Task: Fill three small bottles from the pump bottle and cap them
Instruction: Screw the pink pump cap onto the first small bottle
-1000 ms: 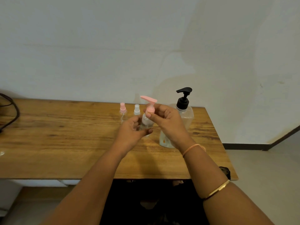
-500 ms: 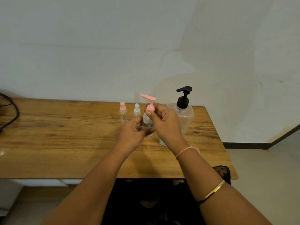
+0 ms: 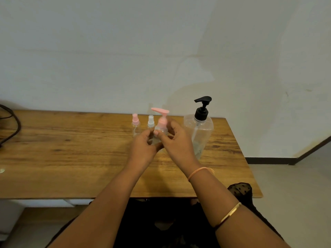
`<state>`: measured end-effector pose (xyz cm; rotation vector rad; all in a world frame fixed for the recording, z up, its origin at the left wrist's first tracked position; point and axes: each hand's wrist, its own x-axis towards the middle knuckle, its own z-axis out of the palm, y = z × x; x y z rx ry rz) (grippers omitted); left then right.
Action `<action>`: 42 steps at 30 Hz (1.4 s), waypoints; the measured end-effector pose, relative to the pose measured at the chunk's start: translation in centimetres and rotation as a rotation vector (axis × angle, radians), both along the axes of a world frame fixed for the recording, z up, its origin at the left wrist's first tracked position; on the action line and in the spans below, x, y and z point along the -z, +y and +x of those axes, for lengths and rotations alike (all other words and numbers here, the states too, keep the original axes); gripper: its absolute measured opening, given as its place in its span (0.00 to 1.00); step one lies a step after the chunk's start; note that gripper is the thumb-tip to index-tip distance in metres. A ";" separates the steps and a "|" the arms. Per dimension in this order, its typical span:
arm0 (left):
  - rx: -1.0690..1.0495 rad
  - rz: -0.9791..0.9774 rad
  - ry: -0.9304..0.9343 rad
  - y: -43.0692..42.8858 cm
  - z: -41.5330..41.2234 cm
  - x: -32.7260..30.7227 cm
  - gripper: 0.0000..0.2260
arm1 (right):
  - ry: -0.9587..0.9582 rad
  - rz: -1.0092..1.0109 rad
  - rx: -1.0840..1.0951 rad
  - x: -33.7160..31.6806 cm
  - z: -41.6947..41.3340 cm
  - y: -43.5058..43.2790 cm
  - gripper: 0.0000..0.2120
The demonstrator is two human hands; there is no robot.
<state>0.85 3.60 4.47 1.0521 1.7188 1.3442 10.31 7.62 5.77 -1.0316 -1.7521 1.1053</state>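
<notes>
On the wooden surface (image 3: 71, 158), the pump bottle (image 3: 200, 133) stands at three o'clock of the hands. The left hand (image 3: 141, 151) grips the body of a small bottle (image 3: 161, 128) with a pink pump top, and the right hand (image 3: 179, 145) pinches its shoulder just under that top. To seat the top well, hold the body upright and twist only the collar. A pink-capped bottle (image 3: 135, 125) and a white-capped bottle (image 3: 151, 122) stand at eleven o'clock.

This is a plain indoor room, probably in a home. A wooden desk (image 3: 71, 158) stands against a bare, faintly stained white wall (image 3: 125, 51), and dark skirting (image 3: 268, 160) runs above a pale floor (image 3: 295, 194). A black cable (image 3: 18, 125) lies at the desk's left edge, and a toiletry pump bottle (image 3: 203, 133) stands on top.
</notes>
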 end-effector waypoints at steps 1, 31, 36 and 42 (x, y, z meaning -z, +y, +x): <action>-0.015 0.001 0.018 0.0 -0.1 0.0 0.15 | -0.032 0.010 0.011 0.2 -0.1 -0.1 0.16; -0.165 -0.120 0.007 0.7 -3.3 2.7 0.15 | -0.350 0.007 0.225 3.6 -2.4 2.2 0.13; -0.186 -0.130 0.027 0.8 -3.6 3.0 0.13 | -0.314 -0.051 0.273 5.0 -3.6 3.8 0.15; -0.198 -0.126 0.057 1.0 -3.8 2.8 0.12 | -0.330 -0.047 0.310 6.3 -4.5 5.2 0.16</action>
